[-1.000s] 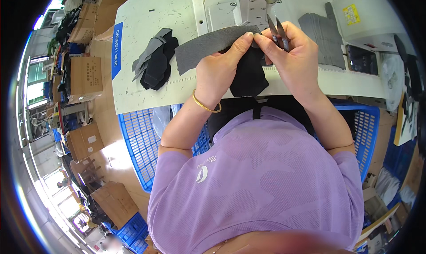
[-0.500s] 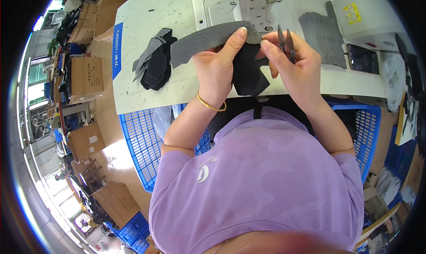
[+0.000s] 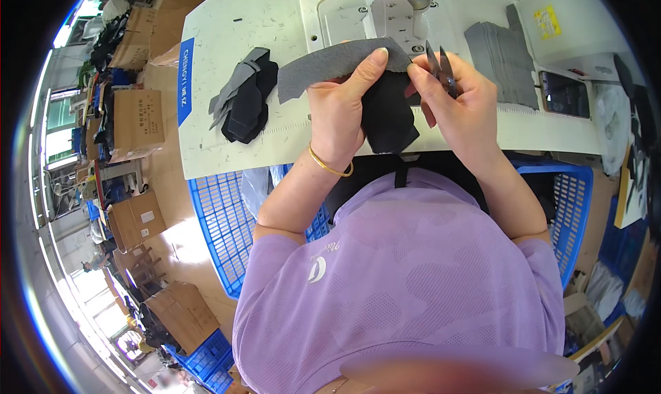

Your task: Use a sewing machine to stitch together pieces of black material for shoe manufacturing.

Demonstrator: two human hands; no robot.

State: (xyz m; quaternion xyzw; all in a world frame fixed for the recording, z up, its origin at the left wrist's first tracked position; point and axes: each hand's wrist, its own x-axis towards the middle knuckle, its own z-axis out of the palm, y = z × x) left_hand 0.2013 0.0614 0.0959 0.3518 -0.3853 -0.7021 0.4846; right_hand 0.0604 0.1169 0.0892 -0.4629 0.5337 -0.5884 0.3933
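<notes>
My left hand point(image 3: 337, 115) is closed on a curved grey fabric piece point(image 3: 323, 60), its thumb pressing on top near the right end. A black fabric panel point(image 3: 389, 118) hangs from below that grey end; whether the two are joined is hidden. In my closed right hand point(image 3: 465, 105) sits a pair of thread snips point(image 3: 445, 70), blades pointing up and away and slightly apart. The right thumb and fingertips meet at the right edge of the grey piece. What they pinch there, if anything, is too small to make out.
A pile of grey and black cut pieces point(image 3: 244, 101) lies on the white table point(image 3: 227, 156) to the left. Behind my hands stands a sewing machine point(image 3: 396, 18). Stacked grey fabric point(image 3: 499, 63) and a phone point(image 3: 564, 92) lie right. Blue baskets point(image 3: 220, 222) flank my lap.
My right fingertips have come up to the grey piece's right edge. The black panel hangs straighter, with its right side less spread. The view has shifted slightly.
</notes>
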